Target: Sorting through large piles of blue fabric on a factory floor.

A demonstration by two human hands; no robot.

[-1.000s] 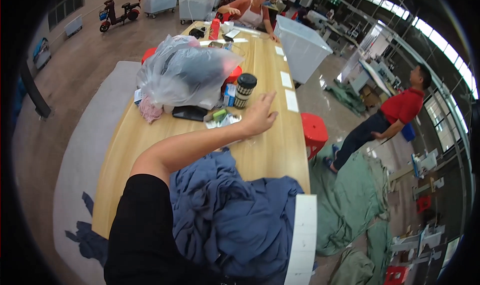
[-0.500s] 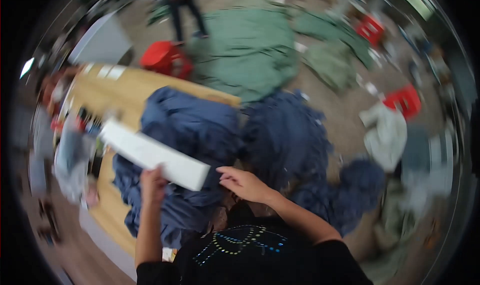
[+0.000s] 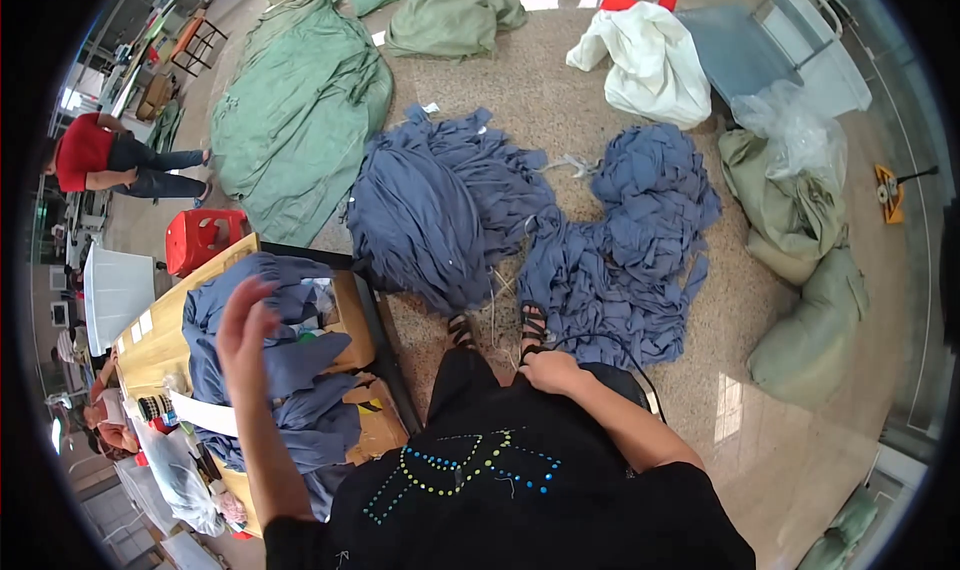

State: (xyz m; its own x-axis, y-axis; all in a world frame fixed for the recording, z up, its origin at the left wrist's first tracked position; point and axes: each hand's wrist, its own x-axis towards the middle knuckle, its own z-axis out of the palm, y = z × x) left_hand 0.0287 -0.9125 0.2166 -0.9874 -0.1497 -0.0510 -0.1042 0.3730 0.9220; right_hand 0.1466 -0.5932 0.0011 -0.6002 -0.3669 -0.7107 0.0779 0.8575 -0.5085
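My left hand (image 3: 246,335) is raised above the blue cloth (image 3: 215,320) heaped on the wooden table. Its fingers are stretched out, somewhat blurred, with nothing held between them. A long white flat piece (image 3: 203,413) lies on that cloth, partly covered by my left forearm. My right hand (image 3: 553,372) is low at my lap, its fingers curled in against my black clothing; what they pinch, if anything, is hidden. A thin black cord (image 3: 625,350) curves just beyond it.
On the floor ahead lie a large blue fabric heap (image 3: 430,210) and a pile of blue strips (image 3: 625,260). Green cloth (image 3: 300,120) spreads at the far left, near a person in red (image 3: 90,155). Red stool (image 3: 200,240), cardboard box (image 3: 350,330) and stuffed green sacks (image 3: 810,330) stand around.
My left hand has let go of the white piece, which now lies on the cloth. My right hand has moved down to my lap. The view has turned to the right.
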